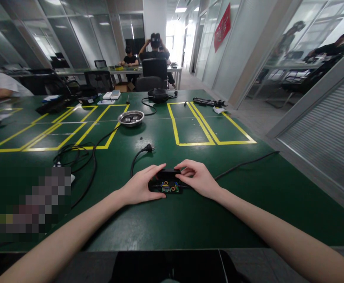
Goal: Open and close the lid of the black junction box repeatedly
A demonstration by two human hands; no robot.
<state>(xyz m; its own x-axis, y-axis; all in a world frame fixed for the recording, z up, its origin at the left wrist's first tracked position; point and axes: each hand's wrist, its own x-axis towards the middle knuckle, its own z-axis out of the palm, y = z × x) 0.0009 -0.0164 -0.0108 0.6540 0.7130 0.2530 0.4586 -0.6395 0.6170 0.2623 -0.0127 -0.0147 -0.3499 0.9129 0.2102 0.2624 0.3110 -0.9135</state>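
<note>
In front of me on the green table lies an opened black power adapter, its circuit board (170, 188) showing copper-coloured coils. A black cover (168, 173) stands tilted along the board's far side. My left hand (142, 184) grips the adapter's left end, with the thumb on the near side and the fingers on the far side. With bent fingers and thumb, my right hand (200, 179) pinches the cover's right end. Beyond my left hand, a black power plug (148, 148) on a cord lies on the table. Another black cable (248, 161) runs off to the right.
A metal bowl (131, 118) with small metal parts stands farther back. Yellow tape (194, 144) marks rectangles on the green table (124, 232). Coiled black cable (74, 155) lies at left, beside a blurred-out object (39, 200). People sit at tables in the background.
</note>
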